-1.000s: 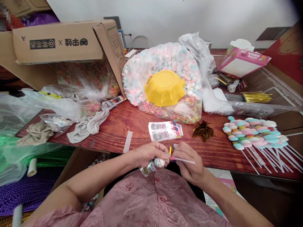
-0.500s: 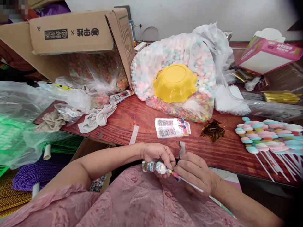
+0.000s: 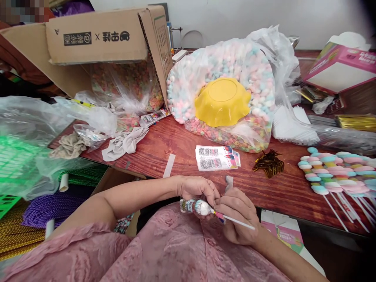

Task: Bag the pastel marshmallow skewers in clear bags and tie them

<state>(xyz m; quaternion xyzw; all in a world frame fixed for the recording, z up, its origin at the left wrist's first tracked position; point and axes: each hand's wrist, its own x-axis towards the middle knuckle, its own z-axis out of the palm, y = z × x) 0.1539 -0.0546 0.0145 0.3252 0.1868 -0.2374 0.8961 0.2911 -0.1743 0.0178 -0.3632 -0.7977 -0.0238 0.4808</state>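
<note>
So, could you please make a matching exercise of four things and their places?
1. Yellow bowl
2. Wrapped candy stick
3. Fanned printed slips
4. Candy skewers

A. On the table, at the view's right edge
B. Upside down on the filled bag
C. Left hand and right hand at its neck
D. Left of the dark ties

1-B, 2-C, 3-D, 4-A

Left of the yellow bowl [image 3: 222, 102], the cardboard box [image 3: 98, 49] is showing "×" between two blocks of dark characters, with an "@"-like sign in the left block. Below the bowl, the paper slips [image 3: 214, 161] and the wrapped sweet stick [image 3: 202, 207] are carrying print too small to read; right of it, the pink carton's [image 3: 342, 68] lettering is staying illegible.
</note>
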